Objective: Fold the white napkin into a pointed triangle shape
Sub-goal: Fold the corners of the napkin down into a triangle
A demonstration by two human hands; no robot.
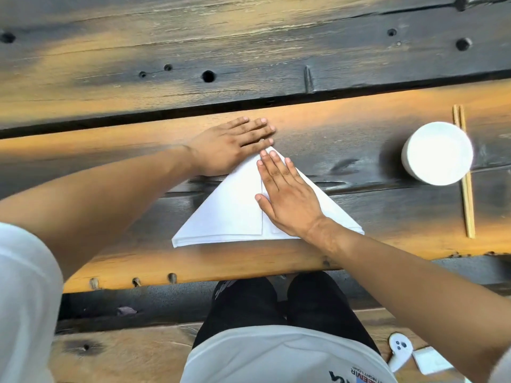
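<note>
The white napkin lies on the wooden table as a flat triangle, its point facing away from me and its long base toward me. A fold seam runs down its middle. My left hand lies flat with straight fingers at the upper left edge, fingertips by the tip. My right hand presses flat on the right half, fingers stretched toward the tip.
A white cup stands to the right, with a pair of wooden chopsticks lying beside and partly under it. The table's near edge runs just below the napkin. A white controller and a white card lie on the bench at lower right.
</note>
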